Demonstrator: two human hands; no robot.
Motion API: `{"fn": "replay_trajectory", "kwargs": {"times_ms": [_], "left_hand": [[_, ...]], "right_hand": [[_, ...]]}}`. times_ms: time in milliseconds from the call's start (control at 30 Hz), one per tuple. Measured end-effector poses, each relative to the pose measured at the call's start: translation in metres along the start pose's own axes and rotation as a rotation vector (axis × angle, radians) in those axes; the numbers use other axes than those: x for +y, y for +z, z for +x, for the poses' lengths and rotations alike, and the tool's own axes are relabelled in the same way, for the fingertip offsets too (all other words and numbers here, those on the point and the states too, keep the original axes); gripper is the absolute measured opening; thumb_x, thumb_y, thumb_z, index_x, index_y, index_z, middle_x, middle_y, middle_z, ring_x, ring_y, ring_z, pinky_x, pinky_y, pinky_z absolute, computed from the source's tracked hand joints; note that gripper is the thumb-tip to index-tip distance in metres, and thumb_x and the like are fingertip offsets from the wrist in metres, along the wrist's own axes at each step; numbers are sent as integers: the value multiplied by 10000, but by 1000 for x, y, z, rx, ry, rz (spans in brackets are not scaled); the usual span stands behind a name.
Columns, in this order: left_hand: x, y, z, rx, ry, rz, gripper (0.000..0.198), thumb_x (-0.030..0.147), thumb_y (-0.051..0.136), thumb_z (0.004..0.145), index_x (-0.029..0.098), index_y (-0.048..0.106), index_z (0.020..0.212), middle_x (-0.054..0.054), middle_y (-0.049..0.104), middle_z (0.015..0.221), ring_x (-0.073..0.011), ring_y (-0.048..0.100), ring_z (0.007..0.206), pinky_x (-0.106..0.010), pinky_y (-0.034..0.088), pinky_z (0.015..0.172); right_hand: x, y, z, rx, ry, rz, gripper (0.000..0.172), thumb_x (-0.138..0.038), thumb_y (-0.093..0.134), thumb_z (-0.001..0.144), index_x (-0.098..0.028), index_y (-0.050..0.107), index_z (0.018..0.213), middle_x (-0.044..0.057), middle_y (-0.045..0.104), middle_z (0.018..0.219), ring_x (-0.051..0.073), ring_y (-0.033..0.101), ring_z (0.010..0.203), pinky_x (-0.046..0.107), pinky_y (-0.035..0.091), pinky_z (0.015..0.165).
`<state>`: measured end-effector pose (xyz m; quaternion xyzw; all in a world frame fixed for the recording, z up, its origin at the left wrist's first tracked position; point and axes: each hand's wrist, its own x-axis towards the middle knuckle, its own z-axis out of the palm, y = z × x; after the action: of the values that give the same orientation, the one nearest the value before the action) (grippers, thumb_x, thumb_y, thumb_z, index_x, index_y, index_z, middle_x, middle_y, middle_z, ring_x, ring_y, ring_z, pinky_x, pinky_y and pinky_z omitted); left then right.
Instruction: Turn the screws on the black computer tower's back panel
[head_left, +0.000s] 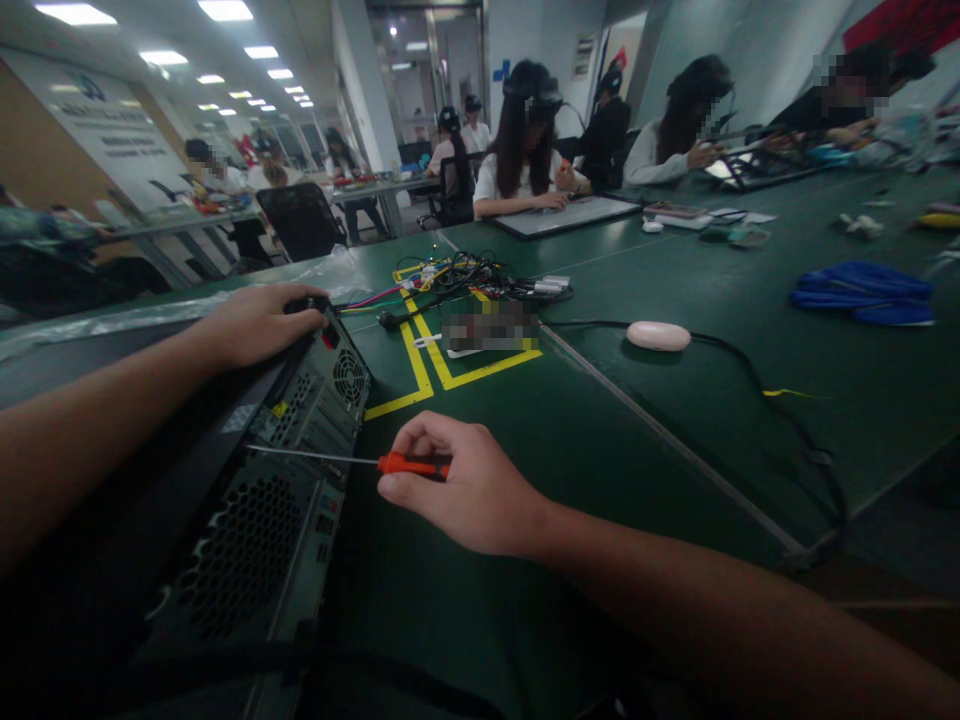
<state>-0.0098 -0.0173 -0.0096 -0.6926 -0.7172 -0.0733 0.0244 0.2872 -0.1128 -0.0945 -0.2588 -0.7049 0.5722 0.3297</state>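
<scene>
Head view, step: the right hand (457, 490) is clenched round the orange-handled screwdriver (412, 465). Its shaft lies level with the tip at the rear panel of the computer case (300, 420), likely working a panel screw, though I cannot tell whether the tip touches one.
Left hand (259, 322): pressed palm-down, fingers curled over the case's far corner.
Case: lying at the counter's left.
Next move calls for: a squarely seated tip and a firmly braced case.
Counter (600, 420): green, with yellow tape lines (420, 370), a cable tangle (465, 275), a pale oval object (658, 336) and a blue cloth (862, 292).
Room: ceiling lights; other people sit at the far counters.
</scene>
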Motion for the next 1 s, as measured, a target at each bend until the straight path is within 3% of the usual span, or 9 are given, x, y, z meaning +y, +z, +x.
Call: {"fn": "replay_trajectory", "kwargs": {"times_ms": [567, 833, 1000], "left_hand": [[5, -3, -3, -16, 2, 2, 782, 591, 375, 813, 100, 584, 1386, -181, 596, 1420, -366, 551, 1297, -499, 388, 1123], [3, -1, -1, -9, 13, 6, 795, 613, 369, 805, 110, 595, 1378, -180, 609, 1396, -359, 568, 1272, -496, 399, 1116], [3, -2, 0, -9, -17, 3, 789, 604, 386, 796, 123, 590, 1388, -185, 618, 1383, -365, 578, 1257, -498, 418, 1095]], "right_hand": [[-1, 0, 1, 2, 27, -46, 238, -379, 630, 933, -161, 724, 919, 7, 665, 790, 129, 580, 724, 267, 426, 660], [2, -1, 1, -7, -29, -19, 258, -314, 750, 811, -198, 577, 963, -31, 613, 796, 117, 557, 688, 260, 444, 648], [1, -2, 1, -7, -61, -45, 176, -245, 723, 825, -186, 597, 933, -13, 626, 829, 127, 572, 740, 279, 458, 703]]}}
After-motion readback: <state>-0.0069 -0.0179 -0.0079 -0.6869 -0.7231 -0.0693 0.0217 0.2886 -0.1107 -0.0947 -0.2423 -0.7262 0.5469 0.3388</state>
